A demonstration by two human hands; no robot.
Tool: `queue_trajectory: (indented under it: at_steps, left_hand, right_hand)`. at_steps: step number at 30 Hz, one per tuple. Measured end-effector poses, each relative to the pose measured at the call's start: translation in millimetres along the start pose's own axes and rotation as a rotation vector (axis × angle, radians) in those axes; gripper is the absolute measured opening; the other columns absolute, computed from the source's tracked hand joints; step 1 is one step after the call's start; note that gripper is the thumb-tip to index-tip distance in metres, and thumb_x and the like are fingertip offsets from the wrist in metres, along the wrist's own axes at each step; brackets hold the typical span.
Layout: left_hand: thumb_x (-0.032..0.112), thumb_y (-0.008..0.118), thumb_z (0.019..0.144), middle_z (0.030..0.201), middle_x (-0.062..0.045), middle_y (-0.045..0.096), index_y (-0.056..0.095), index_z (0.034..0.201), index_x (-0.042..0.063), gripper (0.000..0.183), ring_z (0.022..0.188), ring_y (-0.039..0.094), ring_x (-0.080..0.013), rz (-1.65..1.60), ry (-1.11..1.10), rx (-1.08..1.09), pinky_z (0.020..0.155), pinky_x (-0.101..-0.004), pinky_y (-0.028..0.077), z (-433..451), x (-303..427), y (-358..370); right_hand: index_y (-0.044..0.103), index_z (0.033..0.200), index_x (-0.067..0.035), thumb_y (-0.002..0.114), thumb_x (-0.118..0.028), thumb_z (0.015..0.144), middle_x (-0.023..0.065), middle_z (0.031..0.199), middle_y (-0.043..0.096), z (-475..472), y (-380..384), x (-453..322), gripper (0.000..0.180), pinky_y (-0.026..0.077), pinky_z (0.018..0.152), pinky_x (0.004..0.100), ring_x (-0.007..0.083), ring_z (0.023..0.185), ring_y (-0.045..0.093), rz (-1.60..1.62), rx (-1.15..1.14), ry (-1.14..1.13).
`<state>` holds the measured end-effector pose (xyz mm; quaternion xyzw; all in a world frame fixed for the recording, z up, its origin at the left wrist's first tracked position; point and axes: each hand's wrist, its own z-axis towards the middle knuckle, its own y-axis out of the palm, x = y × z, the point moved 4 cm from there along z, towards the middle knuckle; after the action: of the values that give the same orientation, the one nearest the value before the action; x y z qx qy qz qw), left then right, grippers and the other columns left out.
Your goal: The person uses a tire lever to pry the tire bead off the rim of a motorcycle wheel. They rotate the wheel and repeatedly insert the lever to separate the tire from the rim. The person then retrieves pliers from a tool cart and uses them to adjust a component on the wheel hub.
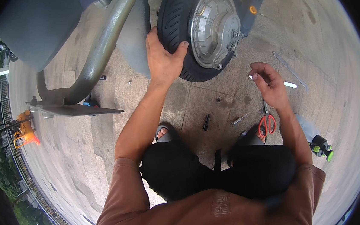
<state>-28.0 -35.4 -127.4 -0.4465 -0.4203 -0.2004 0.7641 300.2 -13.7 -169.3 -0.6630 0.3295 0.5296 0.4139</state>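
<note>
My left hand (164, 57) grips the tread of a black tyre (174, 26), thumb toward me and fingers over the far side. The tyre is on a silver hub-motor wheel (213, 29), with its axle nuts facing right. My right hand (269, 83) is right of and below the wheel, apart from it, fingers curled. A pale, thin bar (290, 84) shows on both sides of this hand; whether I hold it or it lies behind, I cannot tell. Red-handled scissors (267, 124) are just below the hand, near my right foot.
A bent metal tube (98, 55) slants across the upper left. On the paving are a long metal rod (290, 70), a screwdriver (240, 119), a black tool (206, 122), a small dark ring-like part (218, 99) and a green-and-black sprayer (321, 146). An orange machine (25, 129) stands far left.
</note>
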Motion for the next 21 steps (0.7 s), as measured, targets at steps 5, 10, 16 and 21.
queue_trajectory:
  at_steps: [5, 10, 16, 21]
  left_hand:
    - [0.026, 0.085, 0.083, 0.124, -0.028, 0.060, 0.051, 0.135, -0.012, 0.072, 0.110, 0.063, -0.0370, 0.072, 0.100, -0.051, 0.094, -0.0412, 0.052, -7, 2, -25]
    - [0.024, 0.065, 0.102, 0.079, -0.009, 0.072, 0.066, 0.091, -0.001, 0.027, 0.064, 0.062, -0.0121, -0.197, 0.067, 0.347, 0.061, -0.0253, 0.051, 13, -69, -122]
    - [0.018, 0.064, 0.099, 0.093, -0.014, 0.073, 0.066, 0.100, 0.000, 0.018, 0.078, 0.068, -0.0201, -0.329, -0.650, 0.231, 0.070, -0.0323, 0.055, 109, -309, -116]
    - [0.017, 0.064, 0.098, 0.093, -0.014, 0.073, 0.066, 0.099, 0.001, 0.016, 0.078, 0.068, -0.0208, -0.249, -0.783, 0.063, 0.070, -0.0331, 0.055, 164, -381, -77]
  right_hand:
    - [0.065, 0.120, 0.000, 0.067, -0.003, 0.095, 0.0041, 0.098, 0.068, 11, 14, -27, 0.025, 0.053, 0.078, 0.0275, 0.0112, 0.086, 0.065, -0.051, -0.010, -0.116]
    - [0.065, 0.117, -0.001, 0.068, -0.003, 0.091, 0.0059, 0.092, 0.068, -17, 15, -37, 0.026, 0.053, 0.076, 0.0283, 0.0132, 0.080, 0.065, -0.026, -0.009, -0.046]
    - [0.065, 0.115, -0.001, 0.069, -0.002, 0.087, 0.0079, 0.092, 0.069, -46, 2, -46, 0.028, 0.054, 0.075, 0.0300, 0.0163, 0.080, 0.067, -0.055, 0.075, 0.074]
    - [0.065, 0.112, -0.001, 0.070, -0.002, 0.085, 0.0079, 0.090, 0.067, -59, 2, -51, 0.027, 0.055, 0.071, 0.0319, 0.0181, 0.079, 0.067, -0.093, 0.125, 0.136]
